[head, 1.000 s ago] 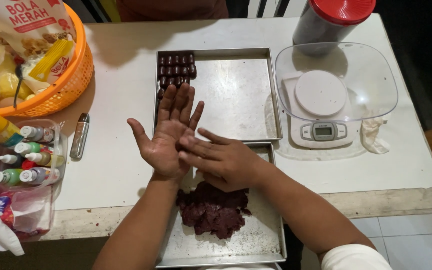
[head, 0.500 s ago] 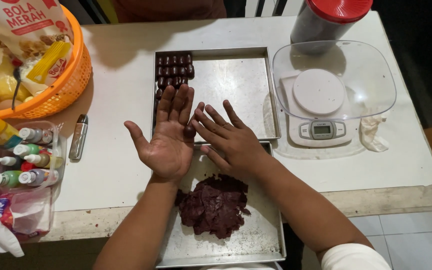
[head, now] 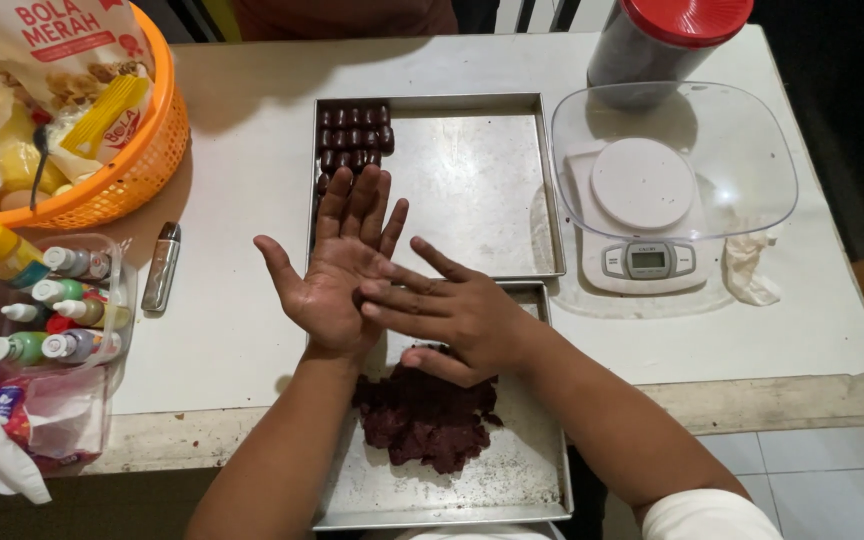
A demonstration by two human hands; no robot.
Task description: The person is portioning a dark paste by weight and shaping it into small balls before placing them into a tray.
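The left hand [head: 337, 265] is held flat and wide, palm up, fingers pointed away toward the far tray [head: 482, 190] of dark shaped pieces [head: 352, 140]. The right hand [head: 452, 315] is laid crosswise on it – fingers aimed left; whether anything is pressed between cannot be told. Dark dough [head: 422, 415] is heaped on the near tray [head: 512, 480] at the counter [head: 242, 310] edge.

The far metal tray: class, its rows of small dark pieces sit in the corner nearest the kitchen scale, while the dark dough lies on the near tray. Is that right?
Not quite. The head view shows the dark pieces in the far tray's corner away from the scale, on the orange basket's side. The dark dough does lie on the near tray.
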